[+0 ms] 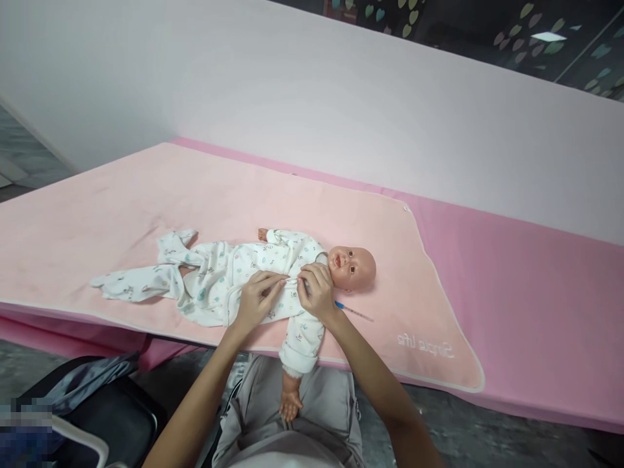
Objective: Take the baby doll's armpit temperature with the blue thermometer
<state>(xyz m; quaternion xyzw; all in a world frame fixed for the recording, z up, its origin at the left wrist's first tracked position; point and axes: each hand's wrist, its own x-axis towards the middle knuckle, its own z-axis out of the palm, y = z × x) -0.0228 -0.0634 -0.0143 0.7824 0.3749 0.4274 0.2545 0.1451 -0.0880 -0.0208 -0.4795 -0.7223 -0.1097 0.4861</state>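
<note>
A baby doll (351, 268) lies on its back on a pale pink mat (121, 188), its head to the right. It wears a white patterned sleepsuit (209, 276), whose legs are loose and open at the left. My left hand (259, 298) pinches the cloth at the front of the chest. Close beside it, my right hand (316, 291) pinches the same front edge nearer the neck. One doll arm (291, 393) hangs over the table's front edge; the other rests on the mat.
A thin stick with a blue end (355, 311) lies near the doll's head. A pink cloth (526, 299) covers the table, against a white wall (341, 110). A black chair (112, 416) stands at the lower left.
</note>
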